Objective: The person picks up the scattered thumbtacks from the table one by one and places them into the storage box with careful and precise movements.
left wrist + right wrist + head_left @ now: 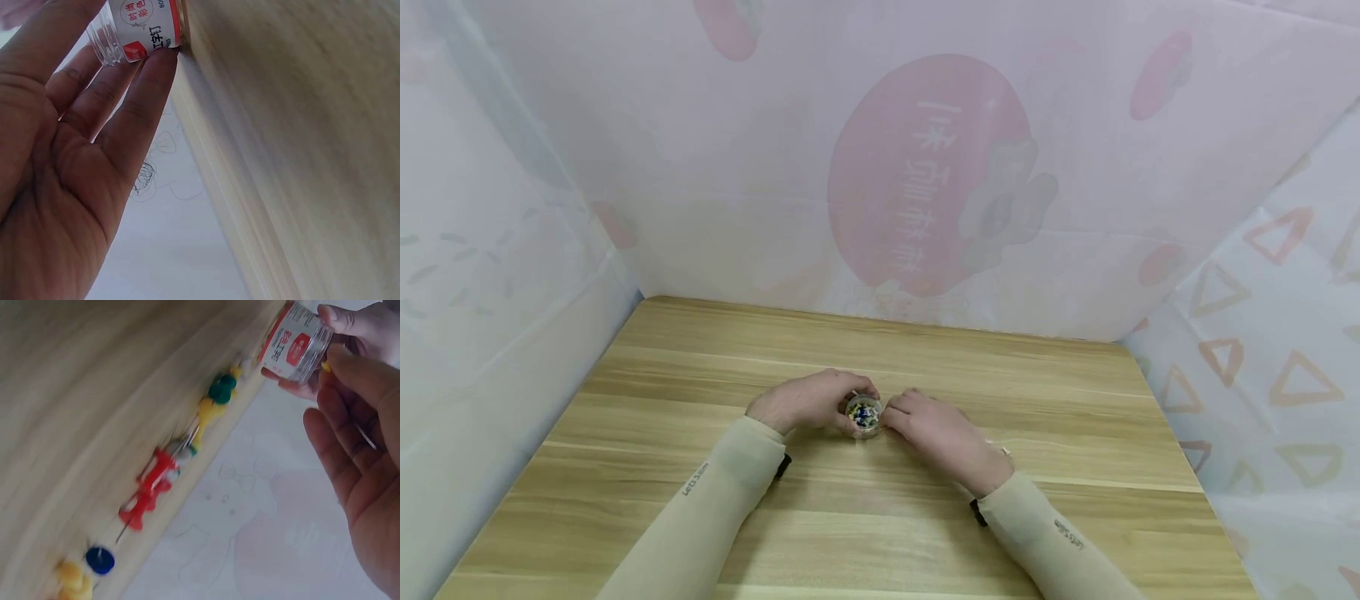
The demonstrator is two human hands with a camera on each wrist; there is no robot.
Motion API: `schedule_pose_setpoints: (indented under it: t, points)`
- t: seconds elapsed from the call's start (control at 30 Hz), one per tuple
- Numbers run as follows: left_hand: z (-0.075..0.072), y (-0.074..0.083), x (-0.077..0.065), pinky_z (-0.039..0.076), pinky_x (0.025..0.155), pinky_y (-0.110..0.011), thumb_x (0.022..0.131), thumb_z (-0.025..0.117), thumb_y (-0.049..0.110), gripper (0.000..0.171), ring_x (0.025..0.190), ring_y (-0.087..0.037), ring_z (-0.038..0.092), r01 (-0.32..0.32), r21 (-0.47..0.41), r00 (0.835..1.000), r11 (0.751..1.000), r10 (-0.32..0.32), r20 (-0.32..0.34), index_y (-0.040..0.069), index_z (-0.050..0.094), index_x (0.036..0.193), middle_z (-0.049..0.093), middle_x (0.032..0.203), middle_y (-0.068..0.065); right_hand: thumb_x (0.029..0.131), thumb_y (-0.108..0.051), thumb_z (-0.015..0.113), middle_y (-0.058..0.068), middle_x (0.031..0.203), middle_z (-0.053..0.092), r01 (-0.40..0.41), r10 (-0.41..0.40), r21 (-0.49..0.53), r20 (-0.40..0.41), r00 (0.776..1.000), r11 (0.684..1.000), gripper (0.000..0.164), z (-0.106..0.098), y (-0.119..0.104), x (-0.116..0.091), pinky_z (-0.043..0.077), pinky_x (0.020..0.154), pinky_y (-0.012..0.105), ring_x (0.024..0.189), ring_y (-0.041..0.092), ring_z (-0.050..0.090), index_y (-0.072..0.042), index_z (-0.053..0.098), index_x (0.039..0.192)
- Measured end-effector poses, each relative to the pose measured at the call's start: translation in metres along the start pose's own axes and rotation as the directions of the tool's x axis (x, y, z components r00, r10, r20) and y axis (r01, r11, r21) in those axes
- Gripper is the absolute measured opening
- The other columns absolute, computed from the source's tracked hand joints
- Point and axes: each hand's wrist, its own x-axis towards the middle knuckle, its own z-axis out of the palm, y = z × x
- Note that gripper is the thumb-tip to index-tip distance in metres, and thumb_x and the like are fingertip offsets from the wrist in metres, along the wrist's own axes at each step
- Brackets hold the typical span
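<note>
A small clear jar [863,414] with a white and red label stands on the wooden table, holding push pins of several colours. My left hand [820,398] grips it from the left, thumb on one side and fingers on the other. In the right wrist view, my right hand [369,425] pinches a yellow push pin [326,366] between thumb and index finger, close by the jar's mouth. Its other fingers are loosely bent. Most of that pin is hidden by the fingertips.
Loose push pins lie along the table near my right hand: red ones [153,481], a green one [222,389], a blue one [100,560] and yellow ones [75,581]. Printed white sheeting [760,208] walls the table's back and sides.
</note>
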Motion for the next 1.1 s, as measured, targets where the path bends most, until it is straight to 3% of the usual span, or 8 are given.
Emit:
schedule_pose_setpoints:
  t: [0.2,0.6,0.77,0.9,1.1]
  points:
    - [0.0,0.0,0.001,0.049,0.098,-0.036,0.083,0.087,0.029,0.053,0.112,-0.015,0.062,0.002,0.018,1.0,1.0,-0.002,-0.008,0.019,0.066,0.131,0.068,0.126,0.003,0.101,-0.015,0.065,-0.005,0.118,0.068,-0.114,0.114,0.004,-0.05,0.992,0.993,0.019,0.001,-0.01,0.008,0.054,0.093,0.03,0.109,0.014,0.06,-0.017,0.073,0.119]
    - [0.0,0.0,0.003,0.05,0.086,-0.034,0.082,0.087,0.03,0.053,0.099,-0.016,0.062,0.004,0.027,1.0,1.0,-0.004,-0.001,0.023,0.066,0.131,0.067,0.121,0.01,0.1,-0.011,0.066,-0.003,0.121,0.069,-0.118,0.118,-0.013,-0.024,0.993,0.993,0.022,0.006,-0.016,0.017,0.056,0.092,0.034,0.11,0.017,0.061,-0.017,0.073,0.119]
    - [0.0,0.0,0.002,0.05,0.094,-0.035,0.082,0.087,0.028,0.055,0.106,-0.016,0.062,0.004,0.023,1.0,1.0,-0.004,0.0,0.02,0.066,0.131,0.068,0.125,0.006,0.099,-0.013,0.069,-0.001,0.124,0.07,-0.137,0.138,0.032,-0.03,0.99,0.99,0.027,-0.001,-0.009,0.013,0.053,0.098,0.032,0.115,0.017,0.061,-0.015,0.073,0.126]
    - [0.0,0.0,0.002,0.049,0.098,-0.036,0.081,0.088,0.028,0.057,0.112,-0.015,0.062,0.007,0.021,1.0,1.0,-0.007,-0.003,0.017,0.065,0.133,0.068,0.127,0.003,0.098,-0.016,0.071,-0.003,0.12,0.07,-0.171,0.172,0.026,-0.05,0.984,0.985,0.024,-0.014,0.003,0.007,0.053,0.098,0.032,0.112,0.016,0.062,-0.016,0.074,0.122]
    - [0.002,0.0,0.002,0.048,0.1,-0.035,0.082,0.088,0.03,0.056,0.114,-0.014,0.061,0.006,0.031,1.0,1.0,-0.006,-0.006,0.018,0.066,0.132,0.068,0.126,0.004,0.098,-0.018,0.072,-0.005,0.115,0.07,-0.209,0.21,0.02,-0.061,0.976,0.978,0.018,-0.026,0.017,-0.007,0.055,0.09,0.029,0.107,0.014,0.063,-0.017,0.075,0.116]
